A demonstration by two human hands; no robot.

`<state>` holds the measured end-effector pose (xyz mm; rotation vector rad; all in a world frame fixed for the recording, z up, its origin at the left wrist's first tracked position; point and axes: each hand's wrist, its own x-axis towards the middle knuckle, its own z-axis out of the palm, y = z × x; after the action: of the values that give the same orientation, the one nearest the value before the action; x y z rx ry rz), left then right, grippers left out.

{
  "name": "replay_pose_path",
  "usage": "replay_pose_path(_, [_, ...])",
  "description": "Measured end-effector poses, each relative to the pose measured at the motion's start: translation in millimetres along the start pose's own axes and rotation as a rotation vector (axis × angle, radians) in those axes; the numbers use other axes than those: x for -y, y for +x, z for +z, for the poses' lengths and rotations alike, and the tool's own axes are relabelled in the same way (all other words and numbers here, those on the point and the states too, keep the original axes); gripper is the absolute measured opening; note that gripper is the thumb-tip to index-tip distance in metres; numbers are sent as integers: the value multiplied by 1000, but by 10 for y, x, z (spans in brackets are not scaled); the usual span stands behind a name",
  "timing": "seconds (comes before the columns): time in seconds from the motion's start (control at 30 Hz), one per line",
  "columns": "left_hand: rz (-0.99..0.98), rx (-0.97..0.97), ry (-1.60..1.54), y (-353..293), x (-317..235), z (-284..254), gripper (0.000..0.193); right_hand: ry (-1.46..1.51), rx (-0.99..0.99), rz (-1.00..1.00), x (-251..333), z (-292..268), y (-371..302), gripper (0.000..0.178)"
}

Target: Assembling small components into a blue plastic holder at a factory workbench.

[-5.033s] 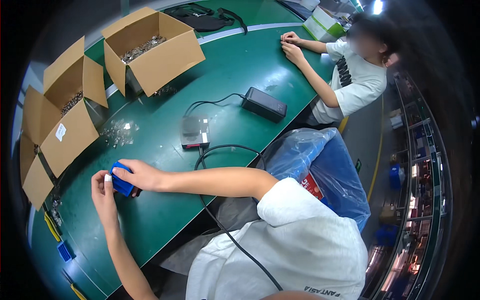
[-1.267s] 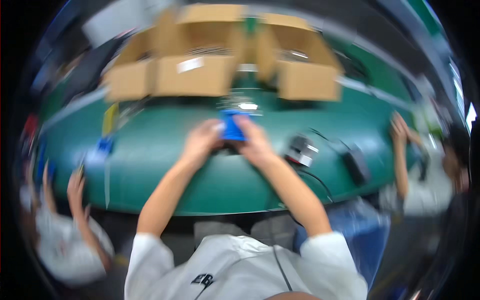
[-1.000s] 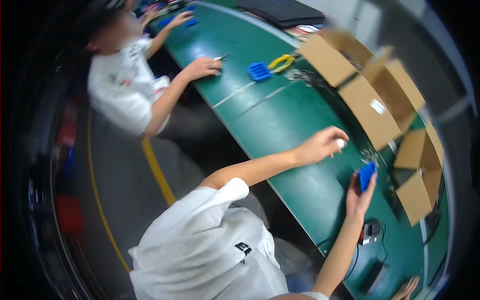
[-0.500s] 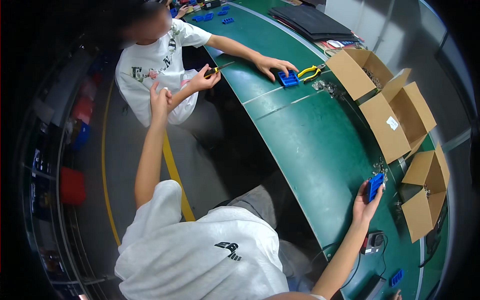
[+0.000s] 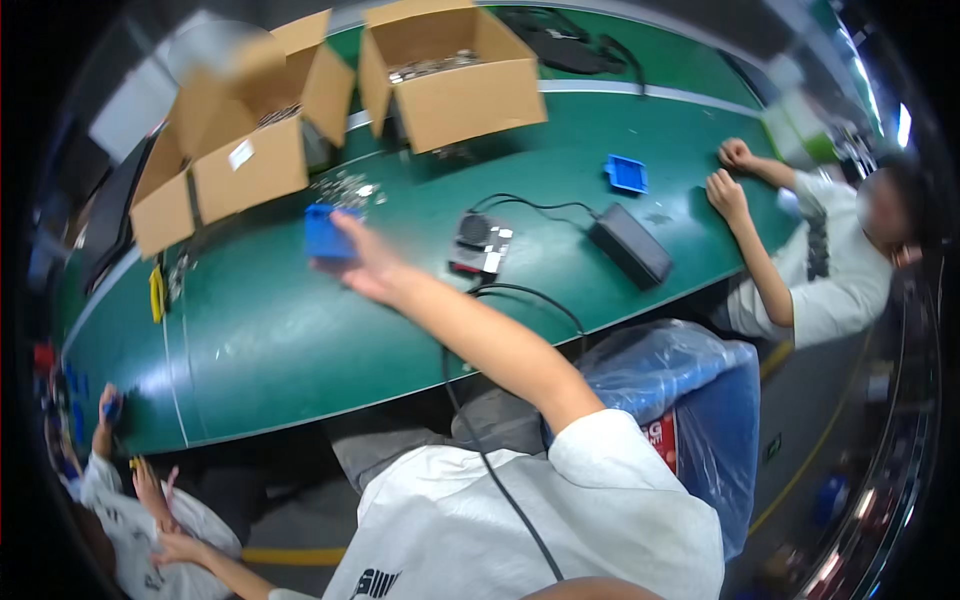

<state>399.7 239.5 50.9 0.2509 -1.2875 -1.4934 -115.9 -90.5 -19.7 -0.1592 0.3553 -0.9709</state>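
My right hand (image 5: pixel 372 262) is closed round a blue compartment tray (image 5: pixel 328 232), held over the green table (image 5: pixel 270 345) in front of the cardboard boxes; motion blurs tray and fingers. Just beyond the tray lies a loose pile of small metal parts (image 5: pixel 348 188). At the lower left, my left hand (image 5: pixel 180 548) is closed at the forearm of a co-worker (image 5: pixel 165 520); its fingers show small. That co-worker's other hand (image 5: pixel 108 405) is on a small dark blue thing at the table edge.
Open cardboard boxes (image 5: pixel 470 105) with metal parts stand along the back. Yellow-handled pliers (image 5: pixel 157 292) lie left. A small device (image 5: pixel 480 245), a black power adapter (image 5: pixel 632 245) with cables and another blue tray (image 5: pixel 627 174) lie right. Another person (image 5: pixel 830 250) sits there; a plastic-covered blue bundle (image 5: pixel 690 400) is beside me.
My view has swung to the right, bringing the adapter, the blue bundle and the second person into sight. The tray remains in my right hand; my left hand remains at the co-worker's forearm.
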Motion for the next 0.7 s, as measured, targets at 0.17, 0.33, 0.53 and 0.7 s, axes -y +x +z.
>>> replay_pose_path(0.17, [-176, -1166, 1864, 371, 504, -184, 43, 101, 141, -56, -72, 35, 67, 36])
replay_pose_path(0.33, [224, -858, 1040, 3031, 2091, 979, 55, 150, 2, -69, 237, 20, -88, 46])
replay_pose_path(0.53, [1099, -490, 879, 3233, 1206, 1329, 58, 154, 78, -69, 264, 168, -131, 40])
replay_pose_path(0.7, [696, -533, 1071, 3627, 1794, 1372, 36, 169, 84, -43, 248, 186, -138, 40])
